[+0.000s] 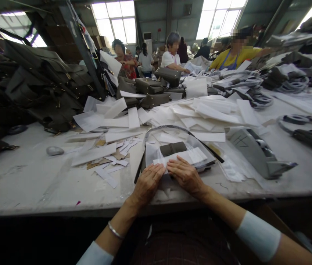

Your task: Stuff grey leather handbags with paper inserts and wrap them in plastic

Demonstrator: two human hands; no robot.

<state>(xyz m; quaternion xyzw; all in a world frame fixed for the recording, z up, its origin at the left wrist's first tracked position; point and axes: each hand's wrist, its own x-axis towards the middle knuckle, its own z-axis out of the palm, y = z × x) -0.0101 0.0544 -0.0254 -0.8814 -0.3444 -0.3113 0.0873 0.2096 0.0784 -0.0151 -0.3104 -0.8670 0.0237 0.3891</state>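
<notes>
My left hand (149, 181) lies with outstretched fingers on the near edge of a folded white foam sheet (197, 156). Close beside it, my right hand (186, 176) rests flat on the same sheet, fingers extended. Under and behind the sheet is a dark olive bag, mostly hidden, with a brown-grey flap piece (172, 148) showing above the foam. A dark strap (169, 127), partly wrapped in clear film, arches behind it. Neither hand visibly grips anything; what lies under the fingertips is hidden.
A grey tape dispenser (245, 149) stands to the right. Paper scraps (114, 162) and a rounded grey object (54, 151) lie left. White foam sheets (200, 112) and dark bags (150, 86) are heaped behind. Several people work across the table (34, 184).
</notes>
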